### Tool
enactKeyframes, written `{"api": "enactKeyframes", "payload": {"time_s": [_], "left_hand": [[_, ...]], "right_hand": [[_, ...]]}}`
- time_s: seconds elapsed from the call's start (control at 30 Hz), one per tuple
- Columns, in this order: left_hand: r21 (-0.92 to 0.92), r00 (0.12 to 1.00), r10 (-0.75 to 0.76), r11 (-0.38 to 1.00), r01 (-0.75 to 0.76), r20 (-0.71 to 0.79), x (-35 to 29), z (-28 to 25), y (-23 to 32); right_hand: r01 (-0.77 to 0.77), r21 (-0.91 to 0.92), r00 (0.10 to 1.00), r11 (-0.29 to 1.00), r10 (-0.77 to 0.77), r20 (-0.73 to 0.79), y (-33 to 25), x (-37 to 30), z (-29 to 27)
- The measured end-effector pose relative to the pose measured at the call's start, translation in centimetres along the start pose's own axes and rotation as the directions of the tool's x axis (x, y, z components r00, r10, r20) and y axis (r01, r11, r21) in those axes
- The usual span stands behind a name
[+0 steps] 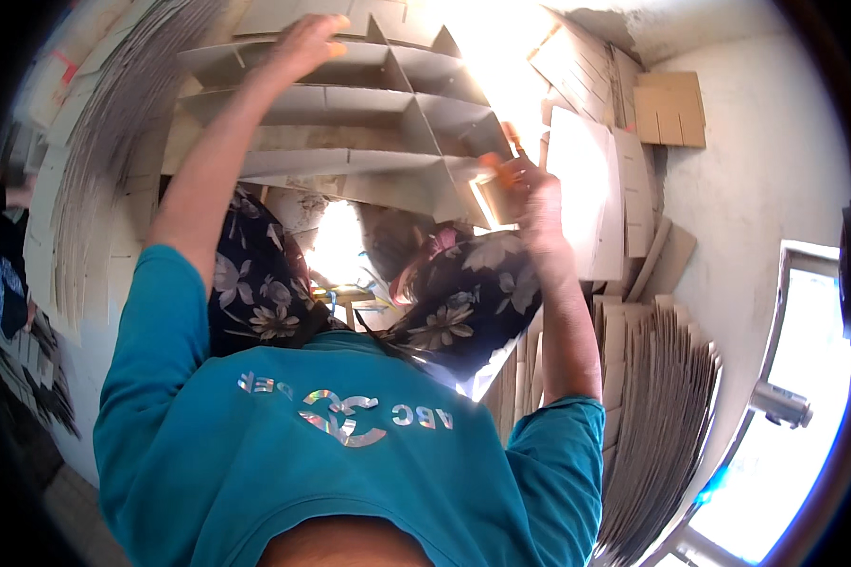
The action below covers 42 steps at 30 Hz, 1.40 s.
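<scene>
A partly assembled cardboard divider (378,104) stretches out in front of me; several long strips run left to right and a slanting strip crosses them on the right. Over its far left part is my left hand (307,45), fingers stretched to the right, tips apart, with nothing visible in them. At the divider's near right end is my right hand (536,194), its fingers bent toward the cardboard. Motion and bright glare smear those fingers, so whether they grip a strip cannot be made out.
Tall stacks of cardboard strips (113,142) stand at the left, with more stacked cardboard (657,397) at the lower right. Cardboard sheets (586,189) lean beyond my right hand. A cardboard piece (669,109) rests against the wall. Part of another person (5,274) shows at the far left.
</scene>
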<state>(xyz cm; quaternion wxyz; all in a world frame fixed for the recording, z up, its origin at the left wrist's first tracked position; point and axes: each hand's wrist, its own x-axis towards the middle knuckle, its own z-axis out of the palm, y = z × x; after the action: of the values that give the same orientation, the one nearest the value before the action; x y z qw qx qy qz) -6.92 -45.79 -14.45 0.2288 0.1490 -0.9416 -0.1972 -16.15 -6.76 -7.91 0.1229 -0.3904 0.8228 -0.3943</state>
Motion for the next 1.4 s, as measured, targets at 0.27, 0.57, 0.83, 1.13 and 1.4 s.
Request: {"api": "enactKeyframes", "payload": {"time_s": [0.27, 0.57, 0.83, 1.13, 1.4], "left_hand": [[-0.119, 0.976, -0.107, 0.989, 0.085, -0.189, -4.7, -7.4, 6.0], [-0.102, 0.957, -0.158, 0.985, 0.137, -0.242, -10.2, -9.9, 3.4], [-0.232, 0.956, -0.21, 0.959, 0.161, -0.205, -12.3, -9.9, 4.4], [-0.314, 0.955, -0.25, 0.93, 0.192, -0.157, -14.0, -10.1, 4.2], [-0.339, 0.954, -0.255, 0.921, 0.191, -0.157, -15.2, -10.5, 5.6]], "right_hand": [[-0.58, -0.681, 0.801, 0.446, 0.16, -0.577, 13.9, -7.5, -7.6], [-0.621, -0.342, 0.73, 0.706, 0.36, -0.581, 22.6, -9.2, -10.0], [-0.468, -0.059, 0.691, 0.881, 0.323, -0.647, 28.1, -9.4, -13.4], [-0.475, -0.241, 0.695, 0.847, 0.193, -0.692, 18.5, -7.2, -12.5], [-0.532, -0.312, 0.654, 0.787, 0.148, -0.742, 12.6, -6.2, -14.0]]}}
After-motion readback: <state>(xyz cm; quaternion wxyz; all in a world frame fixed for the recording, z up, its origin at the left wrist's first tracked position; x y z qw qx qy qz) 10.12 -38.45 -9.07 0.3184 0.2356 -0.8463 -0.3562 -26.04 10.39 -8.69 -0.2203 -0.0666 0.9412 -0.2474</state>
